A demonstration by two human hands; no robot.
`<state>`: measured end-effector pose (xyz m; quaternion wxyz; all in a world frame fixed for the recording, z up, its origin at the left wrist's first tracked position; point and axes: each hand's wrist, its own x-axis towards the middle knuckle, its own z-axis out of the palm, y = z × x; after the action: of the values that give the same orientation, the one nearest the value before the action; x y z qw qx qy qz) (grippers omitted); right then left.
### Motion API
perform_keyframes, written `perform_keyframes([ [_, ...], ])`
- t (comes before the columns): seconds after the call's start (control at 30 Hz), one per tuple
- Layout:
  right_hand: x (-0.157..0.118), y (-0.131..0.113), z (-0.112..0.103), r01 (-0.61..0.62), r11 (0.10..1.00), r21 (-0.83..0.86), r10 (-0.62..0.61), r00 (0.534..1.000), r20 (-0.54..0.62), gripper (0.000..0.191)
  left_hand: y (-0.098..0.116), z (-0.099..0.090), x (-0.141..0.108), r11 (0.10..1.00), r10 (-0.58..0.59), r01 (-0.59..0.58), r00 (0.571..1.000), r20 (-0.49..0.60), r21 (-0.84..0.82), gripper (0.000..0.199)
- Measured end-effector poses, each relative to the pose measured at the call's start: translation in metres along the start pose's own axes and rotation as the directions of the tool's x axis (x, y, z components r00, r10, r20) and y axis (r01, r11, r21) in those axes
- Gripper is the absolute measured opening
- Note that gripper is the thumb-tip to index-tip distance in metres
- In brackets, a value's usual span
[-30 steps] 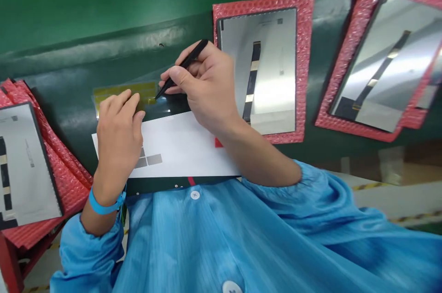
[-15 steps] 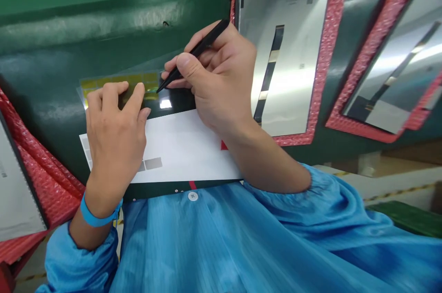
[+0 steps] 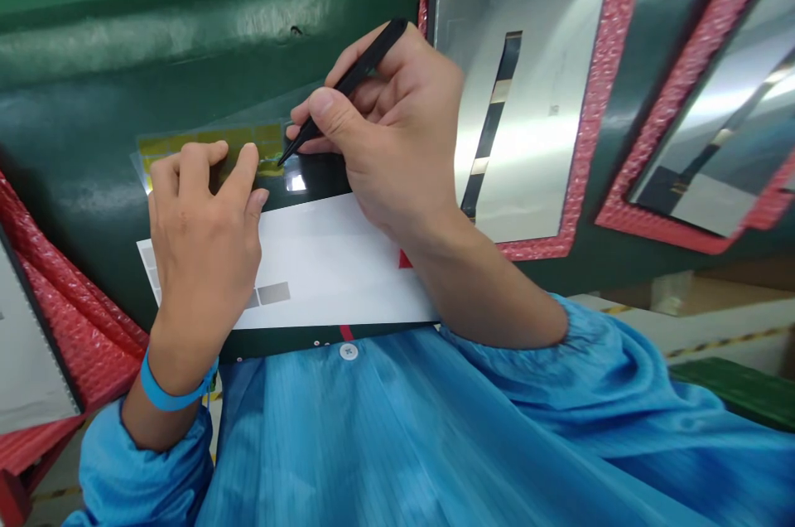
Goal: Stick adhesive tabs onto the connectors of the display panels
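My right hand (image 3: pixel 397 129) grips black tweezers (image 3: pixel 366 73), their tip pointing down and left onto the right end of a row of yellow film pieces (image 3: pixel 264 147) on a clear sheet. Fingers apart, my left hand (image 3: pixel 208 229) rests over the yellow pieces and the edge of a white sheet (image 3: pixel 335 262); nothing shows in its grasp. Grey squares are visible on the white sheet near the left thumb side. Between the yellow pieces and my right hand lies a dark, glossy strip (image 3: pixel 320 173) with a bright reflection.
Two silvery panels with dark flex strips lie on red bubble wrap, one (image 3: pixel 546 137) right of my right hand and another (image 3: pixel 714 200) farther right. At the left edge is another panel (image 3: pixel 28 345) on red bubble wrap. Everything lies on a green surface (image 3: pixel 204 55).
The view has shifted slightly, so the panels on the right appear farther right. The tweezers' tip stays at the yellow film's right end, and both hands keep nearly the same pose.
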<state>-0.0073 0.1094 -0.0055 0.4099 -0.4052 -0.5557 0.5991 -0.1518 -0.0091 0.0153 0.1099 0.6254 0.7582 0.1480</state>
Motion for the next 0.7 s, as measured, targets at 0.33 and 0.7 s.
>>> perform_keyframes([
  [0.33,0.001,0.008,0.005,0.020,0.988,0.153,-0.023,1.000,0.019,0.031,0.001,0.002,0.001,0.999,-0.037,0.037,0.999,-0.021,0.027,0.041],
  [0.7,-0.023,-0.039,-0.131,0.074,0.990,0.120,-0.050,0.980,-0.191,0.038,0.020,-0.008,0.000,0.998,0.047,-0.037,0.978,-0.201,0.053,0.042],
])
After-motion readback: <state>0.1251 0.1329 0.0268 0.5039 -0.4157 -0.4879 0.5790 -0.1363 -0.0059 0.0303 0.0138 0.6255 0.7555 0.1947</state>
